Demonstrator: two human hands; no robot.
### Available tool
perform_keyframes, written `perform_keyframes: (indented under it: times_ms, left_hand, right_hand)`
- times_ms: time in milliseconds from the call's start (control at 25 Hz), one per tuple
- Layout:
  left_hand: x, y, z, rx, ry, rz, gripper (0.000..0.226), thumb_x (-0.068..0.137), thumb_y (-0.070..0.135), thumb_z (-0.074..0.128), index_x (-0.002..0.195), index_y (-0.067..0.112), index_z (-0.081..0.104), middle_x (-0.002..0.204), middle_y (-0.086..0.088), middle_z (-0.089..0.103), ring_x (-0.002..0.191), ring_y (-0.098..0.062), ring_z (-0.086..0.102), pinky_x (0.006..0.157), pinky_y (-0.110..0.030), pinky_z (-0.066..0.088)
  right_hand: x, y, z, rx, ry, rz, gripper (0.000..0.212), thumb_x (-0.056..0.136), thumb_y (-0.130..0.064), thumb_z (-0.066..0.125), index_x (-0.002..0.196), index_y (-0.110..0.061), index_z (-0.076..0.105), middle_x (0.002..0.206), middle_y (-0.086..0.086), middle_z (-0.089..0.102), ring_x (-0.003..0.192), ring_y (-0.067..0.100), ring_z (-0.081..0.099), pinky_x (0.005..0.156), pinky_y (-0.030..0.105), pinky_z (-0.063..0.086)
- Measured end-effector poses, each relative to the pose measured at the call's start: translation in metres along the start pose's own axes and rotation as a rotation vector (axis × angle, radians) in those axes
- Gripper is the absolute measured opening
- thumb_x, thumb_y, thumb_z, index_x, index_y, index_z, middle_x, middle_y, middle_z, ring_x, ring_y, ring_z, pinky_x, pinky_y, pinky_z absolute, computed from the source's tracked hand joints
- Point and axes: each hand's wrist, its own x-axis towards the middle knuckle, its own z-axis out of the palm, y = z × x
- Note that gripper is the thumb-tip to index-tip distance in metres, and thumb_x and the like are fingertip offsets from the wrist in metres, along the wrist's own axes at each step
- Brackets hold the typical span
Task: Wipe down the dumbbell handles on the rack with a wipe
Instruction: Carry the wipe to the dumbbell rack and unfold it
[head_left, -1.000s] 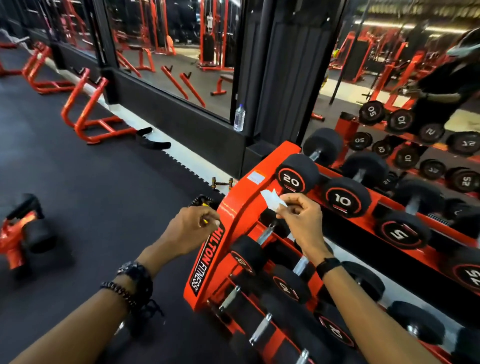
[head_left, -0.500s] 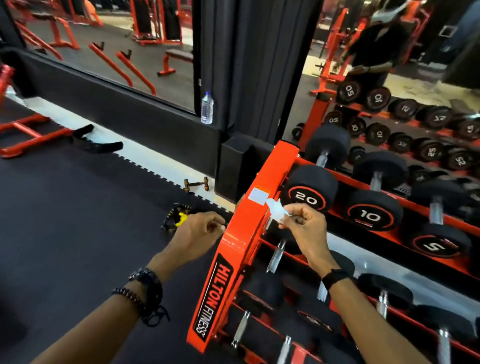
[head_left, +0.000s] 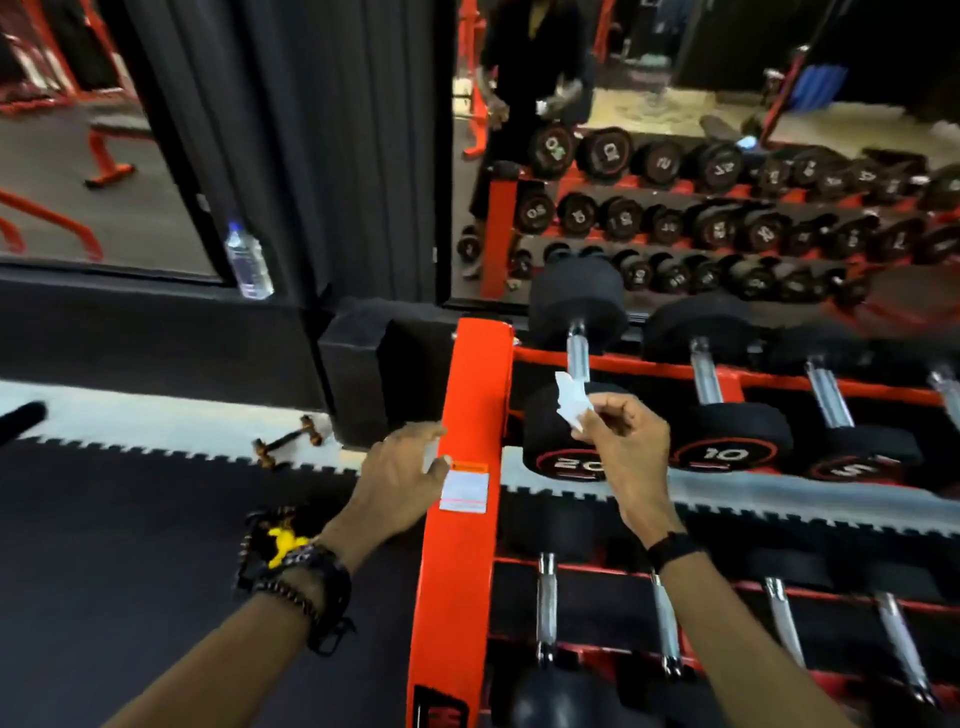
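**Wipe held above the 20 dumbbell, left hand at the rack's end post**

The right hand (head_left: 626, 441) reaches forward over the top tier of the orange rack (head_left: 457, 561), wrist bent slightly, with a dark band on the wrist. Its thumb and forefinger are pinched together on a small white wipe (head_left: 571, 402), which sticks up and to the left from the fingers; the other fingers curl loosely beneath. The wipe hangs just in front of the chrome handle (head_left: 577, 358) of the dumbbell marked 20 (head_left: 569, 447), above its near head; whether it touches the handle cannot be told.

The left hand (head_left: 402, 470) stretches out beside the rack's upright end post, fingers straight and slightly spread, their tips at the post's left edge just above a white sticker (head_left: 464, 491). It holds nothing. A watch and a beaded bracelet sit on that wrist.

To the right of the 20, the dumbbells marked 10 (head_left: 730, 439) and 5 (head_left: 857, 457) lie on the same tier, handles pointing away. More chrome handles show on the tier below. Behind the rack a mirror (head_left: 727, 156) reflects rows of dumbbells. A water bottle (head_left: 248, 262) stands on the ledge at left, a tiny brown dumbbell (head_left: 288, 441) lies on the floor by the wall, and a black and yellow object (head_left: 275, 540) lies on the floor beneath the left wrist.
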Motion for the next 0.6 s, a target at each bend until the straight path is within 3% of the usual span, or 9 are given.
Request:
perform_keyframes:
  times_ms: [200,320,440,600]
  left_hand:
    - [0.095,-0.01,0.032,0.127,-0.053,0.176,0.052,0.085,0.025,0.063,0.136,0.013,0.054,0.134,-0.008,0.055,0.125,-0.03,0.051,0.107,-0.044,0.039]
    - [0.152,-0.018,0.052,0.177,0.008,0.25,0.058,0.08,0.025,0.063,0.134,0.004,0.053,0.131,-0.021,0.053,0.123,-0.042,0.049,0.107,-0.051,0.038]
    - [0.203,-0.018,0.069,0.238,-0.022,0.267,0.069,0.08,0.028,0.068,0.139,-0.001,0.048,0.141,-0.031,0.045,0.132,-0.049,0.04,0.113,-0.06,0.029]
    - [0.251,-0.023,0.091,0.308,-0.077,0.278,0.073,0.088,0.043,0.044,0.145,-0.003,0.04,0.152,-0.034,0.03,0.142,-0.049,0.027,0.116,-0.062,0.021]
  right_hand:
    - [0.038,0.011,-0.009,-0.129,0.262,-0.012,0.012,0.085,-0.003,0.072,0.09,-0.014,0.071,0.09,0.005,0.074,0.081,0.022,0.072,0.074,0.04,0.06]
    - [0.056,0.011,0.002,-0.196,0.426,0.0,0.007,0.082,-0.02,0.075,0.087,-0.018,0.072,0.086,0.0,0.074,0.077,0.02,0.071,0.077,0.044,0.059]
    - [0.072,0.006,0.019,-0.333,0.436,-0.029,0.016,0.078,-0.033,0.074,0.085,-0.019,0.071,0.083,-0.003,0.073,0.077,0.016,0.069,0.077,0.037,0.057]
    - [0.102,-0.002,0.03,-0.487,0.463,0.005,0.006,0.083,-0.014,0.075,0.084,-0.015,0.069,0.082,0.0,0.072,0.076,0.014,0.069,0.073,0.021,0.054]
